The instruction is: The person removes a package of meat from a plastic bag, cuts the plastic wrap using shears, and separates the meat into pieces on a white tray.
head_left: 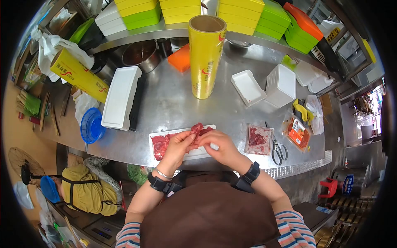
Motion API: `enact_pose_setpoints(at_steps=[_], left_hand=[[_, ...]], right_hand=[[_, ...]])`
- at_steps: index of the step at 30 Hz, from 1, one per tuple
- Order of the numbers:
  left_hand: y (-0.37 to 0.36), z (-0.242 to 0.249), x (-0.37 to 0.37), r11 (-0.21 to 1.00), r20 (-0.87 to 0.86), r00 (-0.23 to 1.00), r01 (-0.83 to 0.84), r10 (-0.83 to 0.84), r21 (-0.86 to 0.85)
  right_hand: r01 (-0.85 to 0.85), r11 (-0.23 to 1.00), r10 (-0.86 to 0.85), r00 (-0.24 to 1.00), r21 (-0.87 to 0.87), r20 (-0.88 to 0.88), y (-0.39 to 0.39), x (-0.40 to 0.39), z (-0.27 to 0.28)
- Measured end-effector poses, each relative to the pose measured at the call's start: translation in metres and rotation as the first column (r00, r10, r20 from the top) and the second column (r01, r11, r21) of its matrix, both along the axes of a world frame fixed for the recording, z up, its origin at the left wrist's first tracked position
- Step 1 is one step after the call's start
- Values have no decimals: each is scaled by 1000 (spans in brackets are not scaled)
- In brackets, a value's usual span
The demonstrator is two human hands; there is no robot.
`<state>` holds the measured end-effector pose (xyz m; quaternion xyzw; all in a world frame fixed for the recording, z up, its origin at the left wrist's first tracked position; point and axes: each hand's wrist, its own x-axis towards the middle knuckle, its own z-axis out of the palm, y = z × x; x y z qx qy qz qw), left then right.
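A white tray point(201, 153) lies near the front edge of the steel table point(165, 99), with pieces of red meat point(159, 145) on its left part. Over the tray, my left hand point(178, 145) is closed on a piece of raw meat point(197, 129) between thumb and fingers. My right hand point(219, 145) touches the same meat from the right, fingers bent and fingertips close together. To the right are a clear pack of meat point(259, 139) and black-handled scissors point(279, 152).
Upright yellow film roll point(202, 58) behind the tray; white box point(120, 98) and blue basket point(92, 125) at left; white containers point(281, 84) and red package point(297, 133) at right. Stacked yellow boxes point(240, 16) line the shelf. Another person point(91, 188) is at lower left.
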<state>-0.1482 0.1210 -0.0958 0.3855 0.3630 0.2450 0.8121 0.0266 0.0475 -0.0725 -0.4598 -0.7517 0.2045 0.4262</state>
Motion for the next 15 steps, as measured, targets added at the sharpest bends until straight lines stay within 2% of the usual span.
enact_pose_setpoints(at_steps=[1, 2, 3, 5, 6, 7, 9, 13, 15], left_hand=[[0, 2, -1, 1000, 1, 1000, -3, 3, -1], [0, 3, -3, 999, 17, 1000, 25, -25, 21], [0, 5, -4, 998, 33, 998, 53, -55, 42], [-2, 12, -2, 994, 27, 996, 80, -82, 68], [-3, 15, -1, 990, 15, 994, 103, -105, 94], [-3, 16, 0, 990, 18, 994, 109, -111, 94], [-5, 18, -1, 976, -15, 988, 157, -156, 153], [-5, 20, -2, 951, -57, 978, 210, -202, 226], [-5, 13, -2, 942, -133, 982, 170, -137, 288]], right_hand=[[109, 970, -156, 965, -215, -211, -5, -1, 0], [163, 884, -342, 864, -438, -370, -9, -1, 1], [165, 883, -344, 864, -439, -367, -7, -1, 3], [-95, 744, -513, 554, -662, -656, -2, -1, 7], [-168, 693, -546, 513, -701, -662, -2, -2, 2], [-162, 693, -550, 512, -702, -660, 0, -3, -2], [-330, 600, -605, 408, -729, -683, 2, -6, -9], [-261, 666, -593, 383, -699, -708, 4, -14, -17], [-182, 733, -571, 359, -655, -738, 3, -15, -17]])
